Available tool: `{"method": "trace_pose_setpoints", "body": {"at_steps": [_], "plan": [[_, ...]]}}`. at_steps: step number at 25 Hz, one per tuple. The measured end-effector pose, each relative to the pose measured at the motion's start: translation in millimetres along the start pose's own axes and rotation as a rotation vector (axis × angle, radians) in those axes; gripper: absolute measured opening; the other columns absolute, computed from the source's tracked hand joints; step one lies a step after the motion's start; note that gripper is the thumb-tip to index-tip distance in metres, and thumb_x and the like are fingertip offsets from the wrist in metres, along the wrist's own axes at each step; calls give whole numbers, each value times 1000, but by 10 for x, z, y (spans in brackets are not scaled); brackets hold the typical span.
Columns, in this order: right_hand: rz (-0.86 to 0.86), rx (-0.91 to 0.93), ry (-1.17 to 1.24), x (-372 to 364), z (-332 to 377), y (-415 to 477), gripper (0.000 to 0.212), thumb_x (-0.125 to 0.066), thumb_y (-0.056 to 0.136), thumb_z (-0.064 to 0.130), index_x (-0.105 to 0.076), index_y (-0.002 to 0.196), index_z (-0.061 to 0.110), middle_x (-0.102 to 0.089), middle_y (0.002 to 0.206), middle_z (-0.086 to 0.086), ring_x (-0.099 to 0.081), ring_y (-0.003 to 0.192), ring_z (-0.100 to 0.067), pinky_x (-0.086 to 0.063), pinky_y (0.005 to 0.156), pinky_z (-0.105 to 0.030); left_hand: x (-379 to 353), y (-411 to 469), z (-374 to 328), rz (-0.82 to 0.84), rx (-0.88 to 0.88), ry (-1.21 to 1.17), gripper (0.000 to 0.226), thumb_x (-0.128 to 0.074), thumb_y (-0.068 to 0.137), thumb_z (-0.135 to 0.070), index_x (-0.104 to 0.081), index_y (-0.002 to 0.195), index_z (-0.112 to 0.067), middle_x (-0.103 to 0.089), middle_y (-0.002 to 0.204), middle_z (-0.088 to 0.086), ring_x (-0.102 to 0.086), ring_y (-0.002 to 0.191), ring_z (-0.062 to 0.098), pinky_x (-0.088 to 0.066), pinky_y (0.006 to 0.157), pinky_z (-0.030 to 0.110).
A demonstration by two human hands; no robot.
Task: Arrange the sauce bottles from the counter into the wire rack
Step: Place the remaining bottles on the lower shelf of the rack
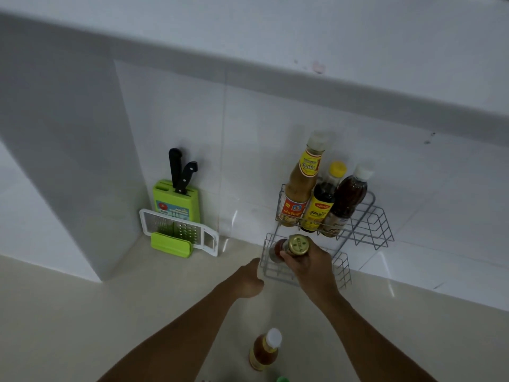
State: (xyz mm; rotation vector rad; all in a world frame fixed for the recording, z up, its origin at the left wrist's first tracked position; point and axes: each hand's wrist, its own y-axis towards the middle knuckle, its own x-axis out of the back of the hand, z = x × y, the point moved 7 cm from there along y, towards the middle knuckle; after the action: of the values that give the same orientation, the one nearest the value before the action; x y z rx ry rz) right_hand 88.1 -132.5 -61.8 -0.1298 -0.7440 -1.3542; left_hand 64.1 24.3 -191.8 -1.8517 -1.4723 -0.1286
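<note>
My right grip [308, 261] is clamped on the gold-capped bottle [296, 245] to seat it in the wire rack's [369, 224] lower tier; my left grip [249, 279], curled together, steadies its front corner

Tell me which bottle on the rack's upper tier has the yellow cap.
The middle bottle, dark sauce with a yellow label; the tall tan bottle and dark bottle beside it have whitish caps.

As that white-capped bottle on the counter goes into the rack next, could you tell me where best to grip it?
Grip the white-capped bottle around its amber body just under the neck, coming from its left with the left hand, which looks free. It stands upright and alone on the counter, so the sides are clear; the narrow cap offers a poorer hold.
</note>
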Motion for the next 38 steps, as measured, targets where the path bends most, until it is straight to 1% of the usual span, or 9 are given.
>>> {"method": "trace_pose_setpoints", "body": {"at_steps": [8,14,17,22,25,28,33,36,38], "plan": [[175,-132,-58,-349,-580,343,37,-80,84,18,-56,106,34,-64,82,30,-64,78,23,-47,62,3,-160,131,54,12,28,-50,92,-55,79,-20,-7,157,-29,-44,151,11,-59,104,17,-46,75,22],[302,-125,-83,-545,-708,621,21,-76,88,21,-63,103,28,-70,94,8,-69,89,-5,-56,76,-25,-126,214,8,19,-6,-124,91,-56,79,-13,-13,156,-34,-51,143,9,-63,108,24,-51,72,23],[297,-101,-92,-563,-730,671,33,-80,84,22,-66,113,16,-68,99,7,-67,94,-10,-51,75,-17,-101,226,44,18,-13,-121,86,-55,81,-14,-16,155,-34,-46,150,7,-56,124,25,-49,86,26],[274,-135,-141,-535,-742,671,36,-85,80,28,-66,110,24,-61,93,28,-63,86,-1,-41,68,-8,-60,199,178,20,-3,-107,80,-57,87,-19,-18,156,-26,-30,161,1,-40,140,20,-38,96,21],[317,-238,-163,-544,-804,610,49,-81,80,46,-69,118,19,-73,115,8,-65,101,-12,-49,81,-21,-2,103,266,26,13,-162,76,-60,88,-17,-25,155,-24,-37,157,3,-46,135,19,-48,100,28],[396,-307,-179,-562,-817,501,65,-74,81,59,-63,132,20,-69,132,1,-64,117,-19,-49,93,-31,69,-64,331,40,7,-145,66,-61,88,-17,-37,149,-26,-50,145,5,-57,121,20,-53,88,27],[354,-409,-161,-371,-782,214,63,-70,92,39,-50,146,13,-59,145,-8,-57,131,-25,-46,103,-34,102,-364,367,84,-19,-67,56,-58,91,-16,-45,144,-27,-56,135,3,-59,111,17,-50,77,19],[190,-346,-105,-54,-415,-38,36,-66,95,28,-63,131,22,-71,127,0,-69,103,-15,-53,79,-20,78,-548,351,94,-30,-39,54,-56,93,-15,-44,144,-29,-56,136,2,-58,113,16,-49,78,19],[208,-222,-31,61,-52,-316,23,-67,91,41,-65,114,44,-74,103,19,-70,78,-4,-50,59,-9,43,-651,350,110,-45,-20,54,-55,93,-14,-44,144,-29,-56,136,2,-59,112,16,-50,77,19]]}}
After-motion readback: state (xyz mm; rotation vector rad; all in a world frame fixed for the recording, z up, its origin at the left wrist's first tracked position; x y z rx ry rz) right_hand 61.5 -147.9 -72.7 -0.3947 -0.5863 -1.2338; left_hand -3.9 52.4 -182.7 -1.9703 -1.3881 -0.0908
